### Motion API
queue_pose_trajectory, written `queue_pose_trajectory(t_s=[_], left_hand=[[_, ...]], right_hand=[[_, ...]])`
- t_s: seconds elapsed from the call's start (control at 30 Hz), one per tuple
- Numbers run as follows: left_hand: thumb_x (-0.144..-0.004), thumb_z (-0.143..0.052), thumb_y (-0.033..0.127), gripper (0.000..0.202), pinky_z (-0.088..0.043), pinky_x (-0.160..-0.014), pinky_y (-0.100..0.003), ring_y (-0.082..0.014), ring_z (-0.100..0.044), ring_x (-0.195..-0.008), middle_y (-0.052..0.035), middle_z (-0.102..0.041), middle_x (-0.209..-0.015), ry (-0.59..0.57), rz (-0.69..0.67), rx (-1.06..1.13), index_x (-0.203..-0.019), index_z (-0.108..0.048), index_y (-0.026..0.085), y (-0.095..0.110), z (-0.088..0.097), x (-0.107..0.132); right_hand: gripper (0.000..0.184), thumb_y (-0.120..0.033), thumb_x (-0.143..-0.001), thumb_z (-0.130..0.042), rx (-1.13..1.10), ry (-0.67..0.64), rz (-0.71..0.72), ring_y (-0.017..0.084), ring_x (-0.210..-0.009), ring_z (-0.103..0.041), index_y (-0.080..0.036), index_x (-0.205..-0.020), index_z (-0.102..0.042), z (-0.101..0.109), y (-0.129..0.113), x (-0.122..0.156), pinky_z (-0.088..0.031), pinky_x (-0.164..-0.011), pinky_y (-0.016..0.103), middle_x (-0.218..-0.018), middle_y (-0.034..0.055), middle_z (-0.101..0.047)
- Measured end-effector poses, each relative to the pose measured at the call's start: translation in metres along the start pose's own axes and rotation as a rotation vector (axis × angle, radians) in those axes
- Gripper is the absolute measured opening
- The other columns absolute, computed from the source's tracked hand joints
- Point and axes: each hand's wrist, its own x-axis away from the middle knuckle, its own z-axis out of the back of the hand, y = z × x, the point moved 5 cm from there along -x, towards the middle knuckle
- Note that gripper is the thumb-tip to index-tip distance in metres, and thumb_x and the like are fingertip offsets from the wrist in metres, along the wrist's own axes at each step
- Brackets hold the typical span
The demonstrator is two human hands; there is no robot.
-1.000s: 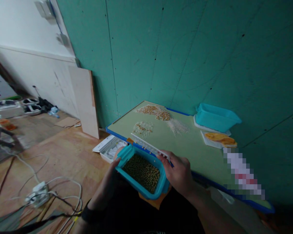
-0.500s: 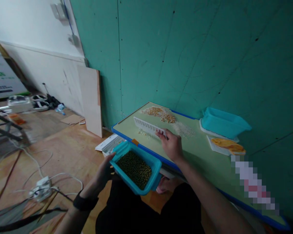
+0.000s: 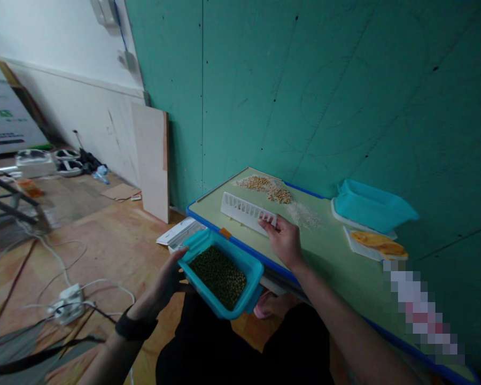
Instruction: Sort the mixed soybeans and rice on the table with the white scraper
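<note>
My left hand (image 3: 169, 278) grips the near left end of a blue plastic box (image 3: 246, 270) full of green beans (image 3: 218, 276), held below the table's front edge over my lap. My right hand (image 3: 282, 240) holds one end of a white slotted plastic strip (image 3: 244, 210), which stands on its edge on the green tabletop (image 3: 328, 251). Behind the strip lie a pile of yellow beans (image 3: 268, 188) and a patch of white grains (image 3: 303, 215).
A second blue box (image 3: 371, 206) sits upside down on a white lid at the table's far right, with a white tray of orange pieces (image 3: 379, 245) in front of it. On the wooden floor at left lie a power strip with cables (image 3: 68, 303) and a white tray (image 3: 180, 235).
My right hand carried the white strip from over the blue box forward onto the tabletop, and it now stands on edge. The box in my left hand sank a little lower.
</note>
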Motion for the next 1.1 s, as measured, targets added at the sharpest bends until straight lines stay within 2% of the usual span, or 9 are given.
queue_pose_trajectory(t_s=[0.1, 0.27, 0.4, 0.57, 0.7, 0.87, 0.97, 1.1], left_hand=[[-0.086, -0.073, 0.073, 0.078, -0.069, -0.074, -0.049, -0.0429, -0.076, -0.116, -0.0166, -0.08, -0.134, -0.002, -0.008, 0.005, -0.144, -0.067, 0.021, 0.0, -0.001, 0.0], [-0.09, -0.07, 0.07, 0.073, -0.069, -0.075, -0.05, -0.0428, -0.076, -0.117, -0.0181, -0.08, -0.134, -0.039, 0.009, 0.025, -0.141, -0.068, 0.018, -0.003, -0.002, -0.003], [-0.087, -0.071, 0.073, 0.077, -0.068, -0.072, -0.048, -0.0426, -0.077, -0.114, -0.0179, -0.081, -0.13, -0.034, 0.01, 0.026, -0.142, -0.068, 0.018, -0.005, 0.0, -0.006], [-0.088, -0.069, 0.073, 0.081, -0.068, -0.07, -0.046, -0.0426, -0.076, -0.116, -0.019, -0.079, -0.136, -0.023, 0.026, 0.017, -0.146, -0.065, 0.017, -0.005, -0.002, -0.007], [-0.086, -0.069, 0.075, 0.082, -0.068, -0.07, -0.046, -0.0428, -0.077, -0.112, -0.0196, -0.082, -0.13, -0.032, 0.026, 0.023, -0.143, -0.068, 0.016, -0.005, -0.005, -0.004], [-0.087, -0.072, 0.072, 0.084, -0.068, -0.072, -0.047, -0.0407, -0.079, -0.11, -0.0145, -0.083, -0.129, -0.034, -0.033, 0.033, -0.155, -0.06, 0.025, 0.0, -0.007, 0.001], [-0.088, -0.071, 0.073, 0.082, -0.069, -0.075, -0.047, -0.0403, -0.078, -0.113, -0.0153, -0.082, -0.13, -0.037, -0.029, 0.026, -0.154, -0.062, 0.024, 0.001, -0.009, 0.002], [-0.088, -0.071, 0.073, 0.081, -0.069, -0.079, -0.049, -0.0419, -0.077, -0.117, -0.0171, -0.084, -0.124, -0.032, 0.018, 0.032, -0.15, -0.067, 0.021, -0.007, -0.012, 0.003]], right_hand=[[0.027, -0.049, -0.095, -0.074, -0.046, -0.004, -0.019, 0.028, -0.084, -0.083, -0.023, -0.098, -0.081, 0.0, 0.0, 0.001, -0.063, -0.077, 0.034, -0.094, 0.0081, -0.087], [0.029, -0.051, -0.095, -0.075, -0.062, -0.024, -0.041, 0.028, -0.082, -0.082, -0.023, -0.094, -0.081, 0.0, -0.002, 0.003, -0.064, -0.078, 0.034, -0.088, 0.0068, -0.086], [0.026, -0.049, -0.094, -0.076, -0.071, -0.041, -0.035, 0.028, -0.083, -0.083, -0.024, -0.095, -0.082, 0.0, -0.004, 0.007, -0.065, -0.078, 0.034, -0.09, 0.007, -0.086], [0.024, -0.045, -0.094, -0.077, -0.082, -0.05, -0.032, 0.026, -0.08, -0.082, -0.023, -0.096, -0.083, 0.002, -0.007, 0.013, -0.065, -0.077, 0.033, -0.091, 0.0069, -0.087], [0.025, -0.047, -0.095, -0.076, -0.078, -0.062, -0.041, 0.025, -0.079, -0.082, -0.022, -0.095, -0.083, 0.004, -0.014, 0.023, -0.065, -0.075, 0.031, -0.09, 0.0061, -0.086], [0.024, -0.047, -0.094, -0.079, -0.083, -0.089, -0.071, 0.025, -0.078, -0.081, -0.025, -0.098, -0.085, 0.008, -0.028, 0.04, -0.064, -0.072, 0.031, -0.089, 0.0049, -0.086], [0.028, -0.051, -0.09, -0.081, -0.125, -0.034, -0.101, 0.026, -0.078, -0.081, -0.024, -0.092, -0.085, 0.018, -0.026, 0.031, -0.064, -0.073, 0.033, -0.086, 0.0058, -0.085], [0.044, -0.062, -0.077, -0.087, -0.204, 0.096, -0.14, 0.03, -0.088, -0.082, -0.02, -0.088, -0.083, 0.048, 0.0, -0.011, -0.066, -0.083, 0.041, -0.092, 0.0101, -0.086]])
